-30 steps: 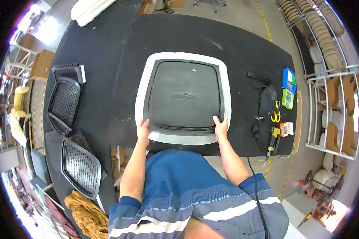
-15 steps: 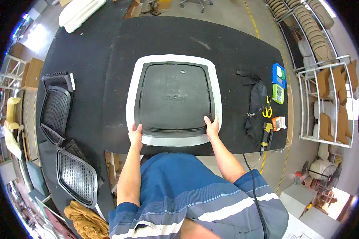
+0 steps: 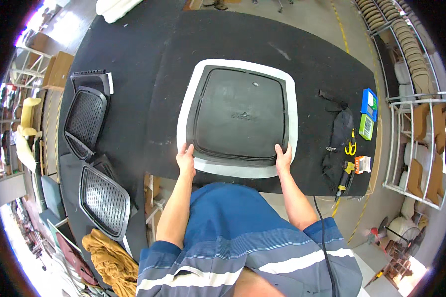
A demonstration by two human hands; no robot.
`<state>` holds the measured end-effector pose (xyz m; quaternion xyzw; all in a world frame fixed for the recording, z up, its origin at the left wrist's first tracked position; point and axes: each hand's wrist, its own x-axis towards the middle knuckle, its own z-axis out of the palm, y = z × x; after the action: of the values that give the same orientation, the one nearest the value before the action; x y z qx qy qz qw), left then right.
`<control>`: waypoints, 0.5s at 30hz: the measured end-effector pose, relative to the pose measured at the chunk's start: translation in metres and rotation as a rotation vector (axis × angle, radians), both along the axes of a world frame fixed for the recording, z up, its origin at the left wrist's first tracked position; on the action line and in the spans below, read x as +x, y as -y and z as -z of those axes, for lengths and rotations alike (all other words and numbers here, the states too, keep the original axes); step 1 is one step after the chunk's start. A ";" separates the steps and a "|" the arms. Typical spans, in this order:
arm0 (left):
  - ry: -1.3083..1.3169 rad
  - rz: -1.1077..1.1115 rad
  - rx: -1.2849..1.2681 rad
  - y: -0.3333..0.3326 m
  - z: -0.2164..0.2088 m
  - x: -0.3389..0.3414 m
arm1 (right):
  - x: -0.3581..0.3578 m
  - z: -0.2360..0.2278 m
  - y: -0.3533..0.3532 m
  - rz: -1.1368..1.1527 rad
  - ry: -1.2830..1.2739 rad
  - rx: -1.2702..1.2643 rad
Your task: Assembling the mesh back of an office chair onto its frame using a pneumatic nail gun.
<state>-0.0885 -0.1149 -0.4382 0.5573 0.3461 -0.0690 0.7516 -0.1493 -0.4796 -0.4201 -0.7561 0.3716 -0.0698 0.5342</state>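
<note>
In front of me on the black table lies a squarish black plastic seat panel with rounded corners. A pale pad or cover borders it on all sides. My left hand grips the near left corner, thumb on top. At the near right corner my right hand holds the edge the same way. The fingers curled beneath are partly hidden. The black surface has a small oval hole near its far edge.
Black perforated panels lie on the table at left, near a brown cloth. To the right are a black strap bundle, yellow-handled scissors, a power screwdriver, and blue and green boxes.
The whole view has shifted and turned slightly, so the table and its contents appear farther right. Both hands keep their hold on the panel's near corners.
</note>
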 end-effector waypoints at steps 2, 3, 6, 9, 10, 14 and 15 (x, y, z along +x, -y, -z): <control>-0.059 -0.003 0.107 -0.010 0.026 0.002 | 0.004 -0.008 -0.006 -0.011 -0.004 0.022; -0.068 0.036 0.110 -0.011 0.029 0.006 | 0.004 -0.007 -0.005 -0.023 -0.012 0.040; -0.091 0.063 0.113 0.001 0.015 0.014 | -0.001 0.002 -0.005 0.002 -0.018 -0.057; 0.021 -0.015 0.048 0.001 0.001 0.009 | -0.002 0.000 -0.004 0.012 -0.013 0.008; 0.022 -0.009 0.048 -0.002 -0.003 0.003 | -0.001 0.000 -0.005 0.018 -0.012 0.008; 0.147 -0.059 -0.048 0.014 -0.060 0.004 | -0.002 0.013 0.009 0.061 0.047 0.073; 0.161 -0.052 -0.062 0.014 -0.059 0.005 | 0.000 0.012 0.011 0.045 0.072 0.112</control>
<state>-0.0840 -0.1285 -0.3794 0.5284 0.2967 -0.0150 0.7953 -0.1498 -0.4904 -0.4322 -0.7133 0.3723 -0.0883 0.5872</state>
